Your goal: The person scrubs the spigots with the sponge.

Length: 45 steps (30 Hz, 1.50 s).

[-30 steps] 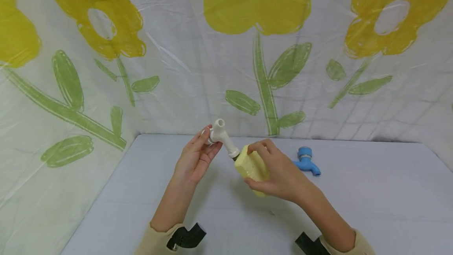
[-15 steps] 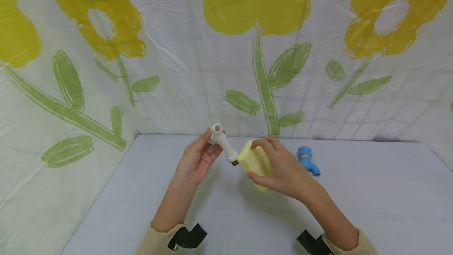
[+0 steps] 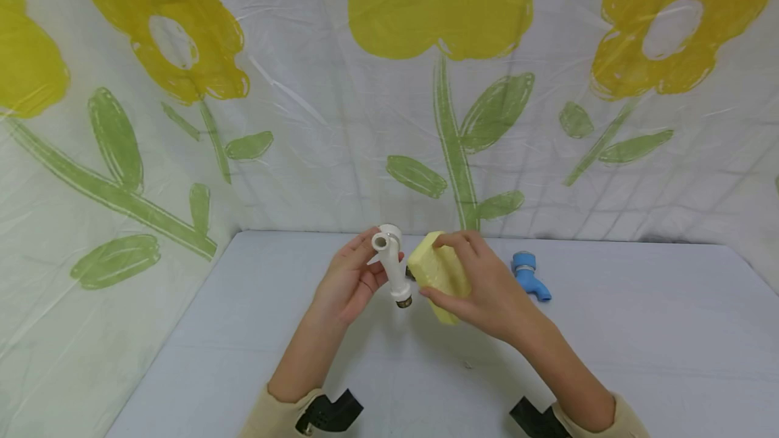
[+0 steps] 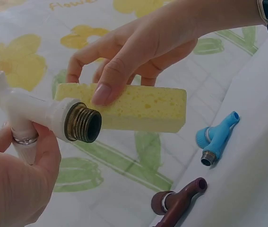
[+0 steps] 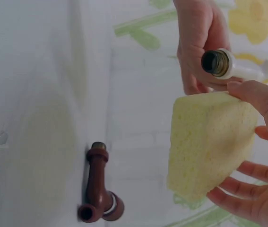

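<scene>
My left hand [image 3: 353, 282] grips a white plastic tap [image 3: 395, 265] by its knob, above the table. The tap's brass threaded end [image 4: 84, 124] points down in the head view and stands out in the left wrist view. To its right, my right hand [image 3: 487, 289] holds a yellow sponge block [image 3: 437, 276] between thumb and fingers. A small gap shows between tap and sponge in the head view. The sponge's pores show in the right wrist view, and its far side there is hidden by the fingers.
A blue tap [image 3: 531, 277] lies on the table [image 3: 243, 330], right of my right hand. A dark red tap [image 5: 98, 184] lies behind the sponge, mostly hidden in the head view. A flower-printed sheet [image 3: 304, 120] hangs along the back. A small scrap [image 3: 467, 365] lies up front.
The white tap has turned so its threaded end swings from the sponge towards straight down, and my left hand has shifted slightly right. The sponge has risen a little.
</scene>
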Each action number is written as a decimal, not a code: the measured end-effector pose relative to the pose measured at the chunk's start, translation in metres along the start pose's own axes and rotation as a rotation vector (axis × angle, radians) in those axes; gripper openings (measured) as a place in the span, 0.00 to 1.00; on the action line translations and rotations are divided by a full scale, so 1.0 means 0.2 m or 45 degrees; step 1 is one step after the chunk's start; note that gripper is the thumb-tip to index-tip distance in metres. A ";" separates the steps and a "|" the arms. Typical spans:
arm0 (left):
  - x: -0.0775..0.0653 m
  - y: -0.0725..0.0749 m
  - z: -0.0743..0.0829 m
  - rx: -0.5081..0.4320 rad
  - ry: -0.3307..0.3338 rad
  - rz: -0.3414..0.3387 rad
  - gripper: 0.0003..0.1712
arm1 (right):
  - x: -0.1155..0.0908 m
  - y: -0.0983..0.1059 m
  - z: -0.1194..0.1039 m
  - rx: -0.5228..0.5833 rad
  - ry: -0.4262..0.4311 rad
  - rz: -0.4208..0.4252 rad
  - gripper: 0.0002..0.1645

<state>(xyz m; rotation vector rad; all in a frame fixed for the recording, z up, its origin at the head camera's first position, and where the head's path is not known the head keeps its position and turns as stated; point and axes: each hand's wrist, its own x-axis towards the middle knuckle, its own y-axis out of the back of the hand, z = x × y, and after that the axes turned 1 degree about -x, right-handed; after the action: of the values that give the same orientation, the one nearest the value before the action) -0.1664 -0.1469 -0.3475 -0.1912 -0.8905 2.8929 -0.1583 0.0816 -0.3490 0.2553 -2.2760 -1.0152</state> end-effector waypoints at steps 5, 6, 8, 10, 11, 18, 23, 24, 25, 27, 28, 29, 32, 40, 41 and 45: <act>0.00 0.01 -0.01 0.056 0.029 -0.044 0.20 | 0.00 0.00 0.01 -0.006 0.024 0.065 0.38; 0.00 0.01 -0.02 0.067 0.038 -0.043 0.19 | 0.00 0.00 0.01 -0.009 0.034 0.078 0.37; 0.00 0.00 -0.02 0.090 0.055 -0.036 0.17 | 0.01 0.00 0.01 -0.010 0.056 0.103 0.37; 0.00 -0.01 -0.02 0.112 0.077 -0.043 0.16 | 0.01 0.00 0.02 -0.008 0.083 0.133 0.37; 0.00 -0.01 -0.02 0.125 0.091 -0.048 0.17 | 0.01 -0.01 0.02 -0.006 0.094 0.146 0.38; -0.01 -0.03 -0.04 0.124 0.123 -0.130 0.14 | 0.02 0.00 0.02 0.021 0.162 0.248 0.39; -0.01 -0.03 -0.04 0.117 0.117 -0.127 0.21 | 0.02 0.00 0.02 0.022 0.206 0.284 0.41; -0.01 -0.02 -0.03 0.122 0.117 -0.130 0.23 | 0.02 0.00 0.02 0.016 0.206 0.286 0.41; -0.01 -0.02 -0.02 0.121 0.118 -0.131 0.24 | 0.02 0.01 0.02 0.012 0.202 0.286 0.41; -0.01 -0.02 0.00 0.097 0.121 -0.130 0.25 | 0.02 0.01 0.02 -0.001 0.186 0.285 0.40; -0.02 -0.02 0.02 0.067 0.123 -0.129 0.24 | 0.02 0.01 0.02 -0.009 0.176 0.283 0.40; -0.02 -0.02 0.03 0.028 0.118 -0.123 0.22 | 0.02 0.01 0.02 -0.015 0.166 0.282 0.40; -0.03 -0.02 0.06 -0.100 0.092 -0.117 0.17 | 0.02 0.01 0.02 -0.030 0.151 0.277 0.41; -0.04 -0.02 0.08 -0.103 0.086 -0.271 0.38 | 0.02 0.01 0.02 -0.052 0.173 0.322 0.40; -0.04 -0.02 0.08 -0.071 0.099 -0.296 0.38 | 0.02 0.01 0.02 -0.049 0.175 0.334 0.40; -0.03 -0.02 0.07 0.061 0.128 -0.373 0.35 | 0.02 0.01 0.03 -0.024 0.202 0.376 0.39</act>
<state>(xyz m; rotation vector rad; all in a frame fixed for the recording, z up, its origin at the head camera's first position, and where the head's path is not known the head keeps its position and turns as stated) -0.1622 -0.1528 -0.3340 -0.1827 -0.7603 2.6066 -0.1654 0.0854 -0.3490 -0.0094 -2.0841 -0.8317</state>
